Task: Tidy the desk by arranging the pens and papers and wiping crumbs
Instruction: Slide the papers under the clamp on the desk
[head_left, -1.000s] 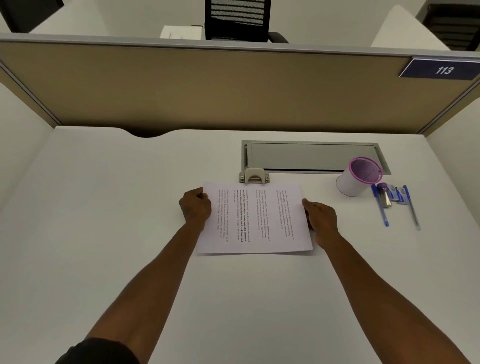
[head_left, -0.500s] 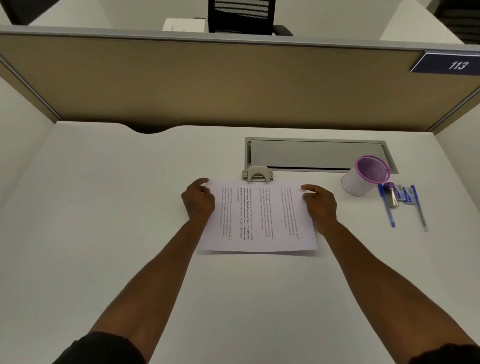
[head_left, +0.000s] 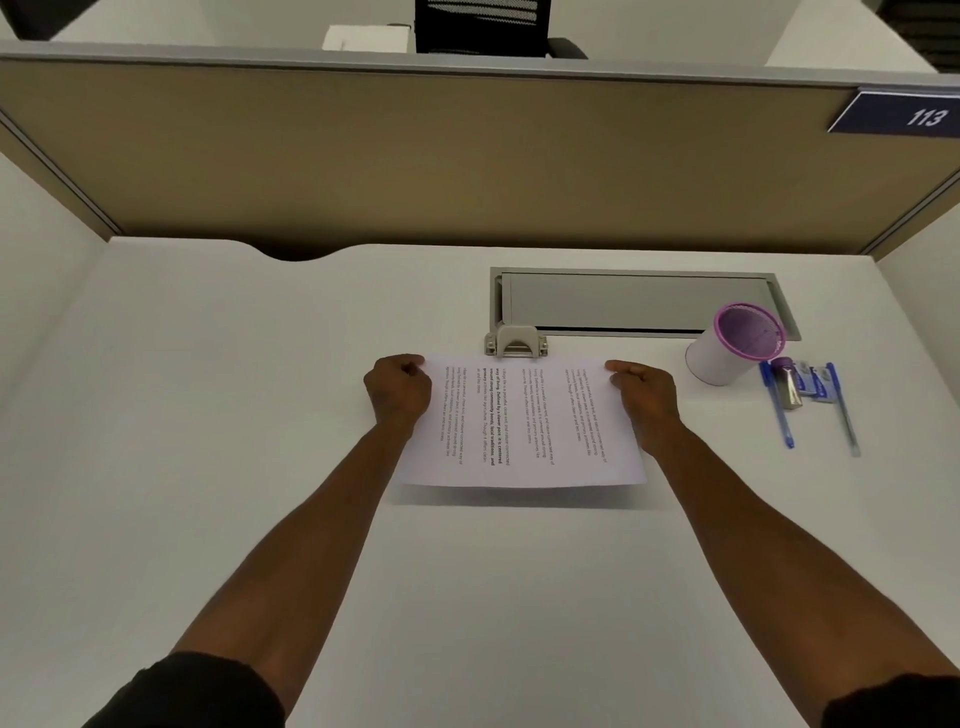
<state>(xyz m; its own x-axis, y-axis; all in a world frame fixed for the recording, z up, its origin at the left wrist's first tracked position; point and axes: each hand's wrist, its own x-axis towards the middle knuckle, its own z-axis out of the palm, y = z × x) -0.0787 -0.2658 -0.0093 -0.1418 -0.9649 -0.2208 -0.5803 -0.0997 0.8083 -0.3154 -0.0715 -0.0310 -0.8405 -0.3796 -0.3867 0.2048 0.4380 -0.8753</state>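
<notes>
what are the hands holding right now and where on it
Both hands hold the printed paper. The left hand pinches its far left corner and the right hand pinches its far right corner. The near edge hangs lifted above the desk.

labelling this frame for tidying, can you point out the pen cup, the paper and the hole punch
pen cup (head_left: 719, 358), head view, on its white side wall
paper (head_left: 524, 415), head view, on the middle of the printed sheet
hole punch (head_left: 516, 340), head view, on its grey top
</notes>
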